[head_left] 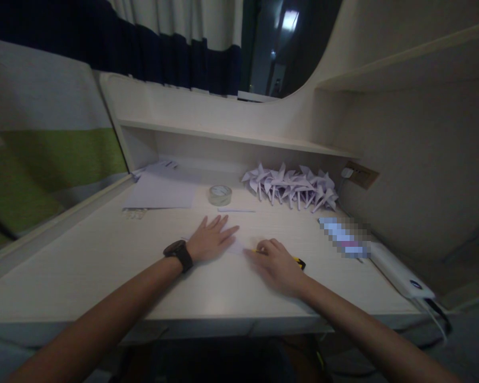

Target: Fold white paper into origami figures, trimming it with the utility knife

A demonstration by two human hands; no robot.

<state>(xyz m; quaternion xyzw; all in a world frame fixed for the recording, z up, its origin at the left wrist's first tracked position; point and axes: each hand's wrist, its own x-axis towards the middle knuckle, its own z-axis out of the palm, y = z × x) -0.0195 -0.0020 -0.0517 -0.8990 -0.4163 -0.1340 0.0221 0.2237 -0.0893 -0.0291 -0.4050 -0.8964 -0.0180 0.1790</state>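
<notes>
My left hand (211,241) lies flat with fingers stretched out, pressing on a small white sheet of paper (234,248) on the desk. A dark watch is on that wrist. To the right of the sheet, my right hand (277,263) is closed around a yellow and black utility knife (299,262). The knife's front end points left, near the paper's right edge; the blade is blurred and partly hidden by the fingers. A thin white paper strip (236,210) lies just beyond my left fingertips, in front of a roll of clear tape (220,195).
Several white paper pinwheels (289,186) are heaped at the back right. A stack of white paper (159,186) lies at the back left. On the right are a blurred-out phone-like object (343,238) and a white power strip (401,270) with cables. A shelf (231,137) overhangs the desk's back.
</notes>
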